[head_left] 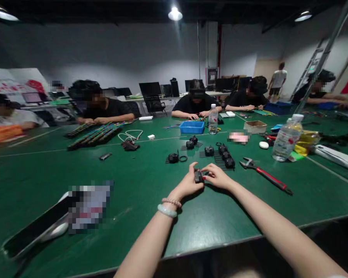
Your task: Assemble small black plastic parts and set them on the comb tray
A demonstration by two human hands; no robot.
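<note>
I've got L hand (190, 182) clamped on a small blk part (198, 177) over the green surface (139, 216); R hand (219, 178) is close in, fingers at its R side, can't tell if pinching. More blk pcs (229, 162) lie beyond, wrench (268, 177) to R.

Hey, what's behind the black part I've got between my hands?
Beyond the held black part, similar black parts and a dark ring lie on the green table. The surface directly behind is covered by the part and your left hand.
</note>
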